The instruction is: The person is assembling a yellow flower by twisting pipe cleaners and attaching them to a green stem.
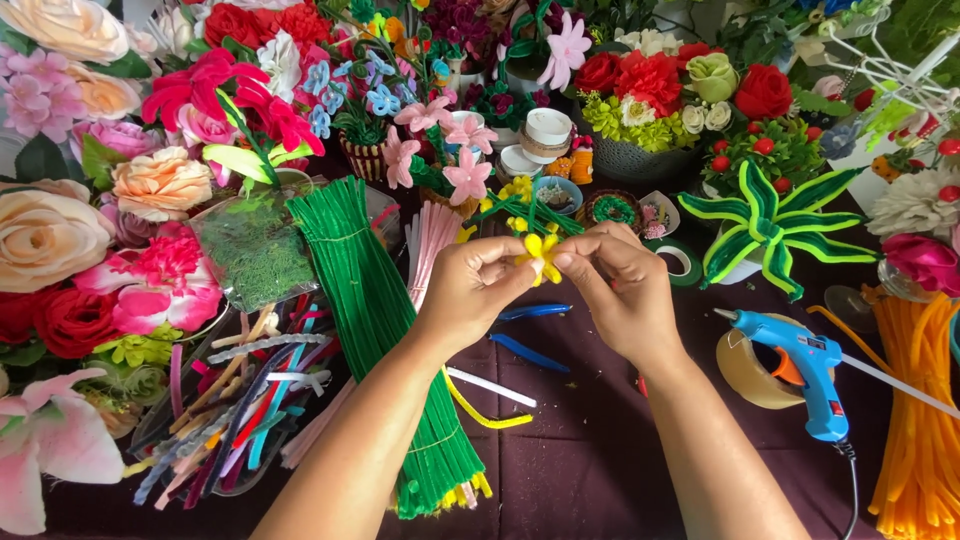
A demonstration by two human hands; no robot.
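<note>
Above a dark maroon table (590, 470), at the centre of the head view, two bare hands meet over a small yellow pipe-cleaner flower (540, 253). The left hand (470, 285) and the right hand (615, 285) both have thumb and fingertips pinched together on the flower, one from nine o'clock, the other from three o'clock. The flower's petals spread toward the camera; its stem is hidden behind the fingers, so its long axis cannot be told.

Below the hands, at six o'clock, lie blue-handled pliers (530, 335) and a white pipe cleaner (490, 386) crossing a bent yellow one (485, 412). A thick bundle of green pipe cleaners (375, 310) runs from eleven o'clock down to seven o'clock, just beside the left forearm. At eight o'clock sits a clear tray of mixed coloured pipe-cleaner scraps (240, 400). At four o'clock a blue glue gun (800, 365) rests against a roll of brown tape (750, 375), its nozzle pointing toward nine o'clock. Orange pipe cleaners (915, 420) are stacked at the right edge.

Artificial flowers crowd the table's far side and left edge: cream and pink roses (60, 230) at nine o'clock, a red-and-green arrangement in a grey bowl (650, 100) at one o'clock, a green-and-yellow striped plant (770, 225) at two o'clock.
</note>
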